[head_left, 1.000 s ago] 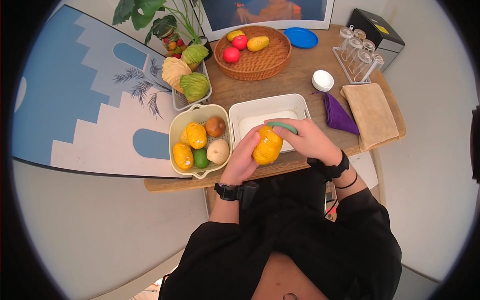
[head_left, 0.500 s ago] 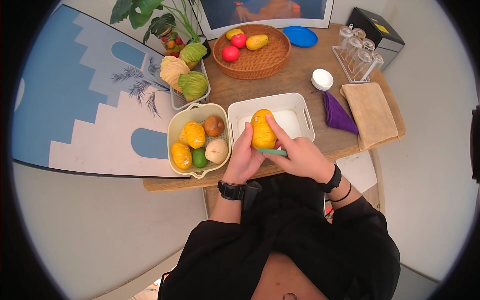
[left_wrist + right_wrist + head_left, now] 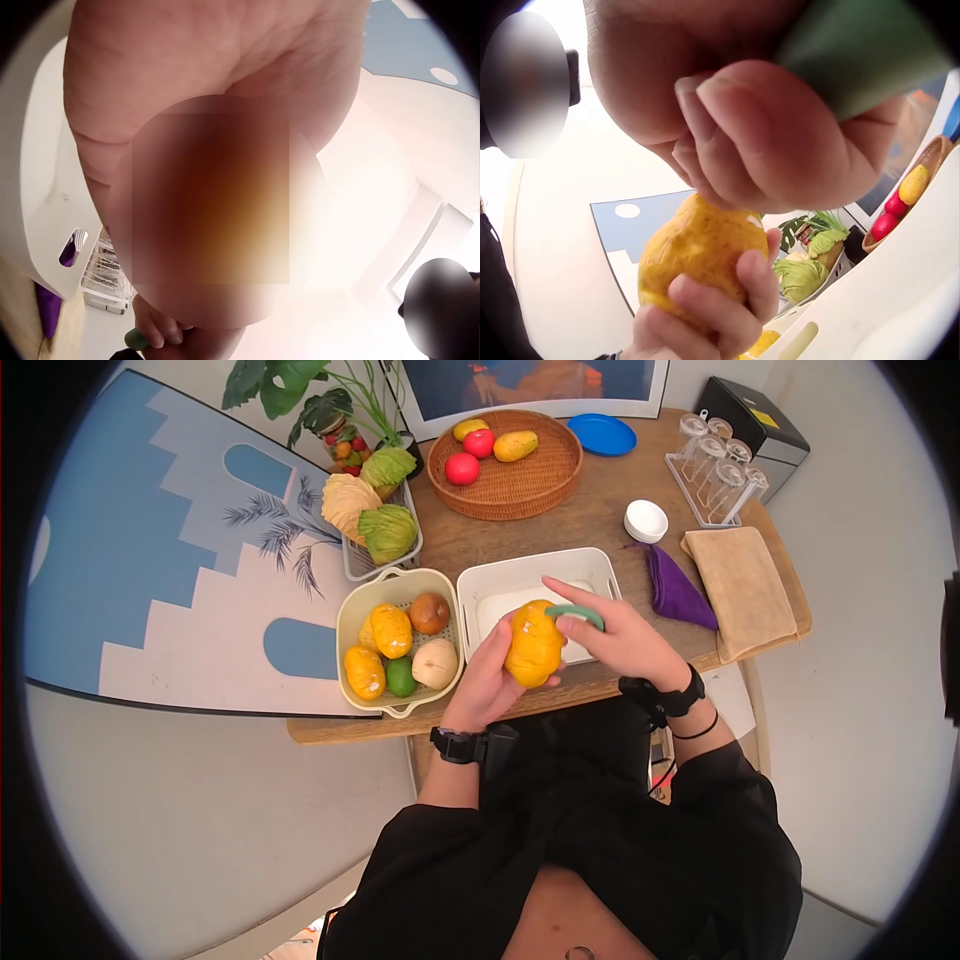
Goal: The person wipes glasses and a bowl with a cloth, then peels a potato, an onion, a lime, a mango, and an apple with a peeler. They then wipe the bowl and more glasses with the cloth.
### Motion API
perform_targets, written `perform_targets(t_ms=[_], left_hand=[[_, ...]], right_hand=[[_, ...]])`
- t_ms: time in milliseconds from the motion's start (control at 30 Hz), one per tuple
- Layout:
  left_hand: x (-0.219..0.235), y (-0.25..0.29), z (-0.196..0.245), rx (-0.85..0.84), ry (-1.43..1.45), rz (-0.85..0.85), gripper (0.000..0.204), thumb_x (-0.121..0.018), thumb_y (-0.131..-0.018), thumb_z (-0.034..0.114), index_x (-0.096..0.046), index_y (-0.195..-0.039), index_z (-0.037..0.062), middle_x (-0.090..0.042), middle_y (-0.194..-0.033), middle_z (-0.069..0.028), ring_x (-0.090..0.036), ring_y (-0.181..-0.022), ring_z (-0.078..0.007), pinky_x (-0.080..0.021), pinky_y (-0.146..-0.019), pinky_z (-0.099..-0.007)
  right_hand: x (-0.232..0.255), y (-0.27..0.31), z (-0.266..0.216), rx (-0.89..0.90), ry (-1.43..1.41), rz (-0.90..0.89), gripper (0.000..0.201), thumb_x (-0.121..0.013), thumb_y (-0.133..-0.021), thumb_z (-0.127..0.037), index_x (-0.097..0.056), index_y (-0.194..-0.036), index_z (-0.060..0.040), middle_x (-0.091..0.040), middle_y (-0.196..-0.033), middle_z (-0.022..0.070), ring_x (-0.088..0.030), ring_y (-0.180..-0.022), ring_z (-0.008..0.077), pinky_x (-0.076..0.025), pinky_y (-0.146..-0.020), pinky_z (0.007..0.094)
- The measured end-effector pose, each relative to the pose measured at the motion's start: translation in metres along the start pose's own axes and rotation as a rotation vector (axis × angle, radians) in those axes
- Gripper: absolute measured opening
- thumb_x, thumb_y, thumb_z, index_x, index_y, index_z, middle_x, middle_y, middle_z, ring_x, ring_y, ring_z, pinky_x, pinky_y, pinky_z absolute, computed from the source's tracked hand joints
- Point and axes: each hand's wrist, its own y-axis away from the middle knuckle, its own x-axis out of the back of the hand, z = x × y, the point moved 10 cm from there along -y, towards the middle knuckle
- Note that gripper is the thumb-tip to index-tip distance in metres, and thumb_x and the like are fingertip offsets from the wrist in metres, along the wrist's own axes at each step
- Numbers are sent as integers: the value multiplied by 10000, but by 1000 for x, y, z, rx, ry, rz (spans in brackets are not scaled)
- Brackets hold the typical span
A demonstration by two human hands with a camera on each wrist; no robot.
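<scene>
Head view: On a wooden table (image 3: 605,495), a white tub (image 3: 575,568) sits near the edge, likely for reach. Above its near side, the left hand (image 3: 485,678), fingers curled, and right hand (image 3: 632,644), index finger extended, grip, respectively, 1 yellow fruit (image 3: 533,648), apparently to steady it, and 1 green tool (image 3: 584,614).

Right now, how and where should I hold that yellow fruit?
Cup the yellow fruit round its plump side, coming from the left, much as the left hand does. It's a lumpy oval with no handle, so wrapped fingers should probably hold it best. That leaves its upper right free for the green tool in the right hand.
</scene>
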Motion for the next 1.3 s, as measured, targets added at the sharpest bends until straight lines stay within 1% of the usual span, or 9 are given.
perform_targets(t_ms=[133, 233, 267, 600, 767, 967, 1100, 1167, 1300], left_hand=[[-1, -6, 5, -22, 148, 145, 537, -339, -1097, 447, -390, -1480, 75, -576, -1352, -130, -611, -1183, -288, -512, -1003, -476], [-3, -9, 5, -20, 138, 98, 585, -232, -1102, 477, -369, -1513, 84, -527, -1436, -145, -522, -1325, -306, -419, -1113, -495], [-3, -9, 4, -12, 141, 102, 573, -241, -1105, 462, -371, -1510, 77, -525, -1438, -135, -528, -1318, -299, -427, -1105, -495], [-5, 1, 10, -61, -47, 66, 468, -475, -1075, 306, -394, -1487, 98, -516, -1406, -90, -564, -1239, -239, -533, -949, -451], [-5, 4, 11, -71, -94, -4, 513, -540, -1048, 247, -372, -1506, 92, -494, -1423, -89, -536, -1283, -241, -542, -957, -473], [-10, 8, 9, -38, -161, -78, 704, -650, -978, 329, -301, -1542, 93, -486, -1447, -123, -548, -1295, -328, -549, -955, -520], [-11, 7, 9, -35, -188, -131, 695, -638, -985, 319, -291, -1545, 97, -494, -1448, -140, -553, -1292, -392, -535, -983, -539], [-14, 6, 14, -27, -108, -95, 612, -592, -1011, 315, -335, -1517, 87, -506, -1435, -129, -561, -1276, -349, -536, -989, -527], [0, -1, 9, -29, 102, 66, 512, -470, -1058, 386, -411, -1463, 78, -558, -1383, -123, -595, -1232, -302, -520, -1009, -521]], right_hand=[[-17, 15, -18, -132, 210, -170, 877, -708, -921, -239, -185, -1619, -148, -717, -814, 163, -709, -713, 386, -538, -700, 344], [-32, 25, -19, -24, 303, -127, 950, -726, -903, -269, -126, -1621, -111, -712, -806, 183, -697, -707, 405, -547, -660, 399], [-34, 26, -20, 3, 340, -110, 913, -706, -911, -312, -155, -1604, -89, -701, -757, 199, -682, -658, 406, -539, -614, 466], [0, 6, -17, -90, 210, -28, 656, -660, -947, -286, -402, -1522, -105, -709, -820, 202, -680, -710, 416, -545, -650, 449], [1, -2, 1, -174, -88, -92, 342, -588, -1025, -285, -674, -1260, -52, -724, -861, 83, -657, -735, 173, -523, -703, 334], [-11, 11, 25, -527, -222, -291, 348, -561, -1049, -297, -674, -1276, -59, -659, -868, -5, -538, -782, 87, -495, -736, 272], [-13, 10, 15, -402, -295, -219, 355, -566, -1044, -287, -660, -1310, -71, -685, -853, 9, -586, -780, 94, -500, -718, 295], [0, 3, -8, -40, -16, -65, 461, -611, -1010, -284, -561, -1424, -87, -725, -821, 66, -673, -694, 193, -518, -673, 323], [-18, 24, -14, -112, 184, -117, 692, -673, -952, -270, -368, -1548, -95, -751, -863, 129, -718, -709, 325, -554, -687, 362]])
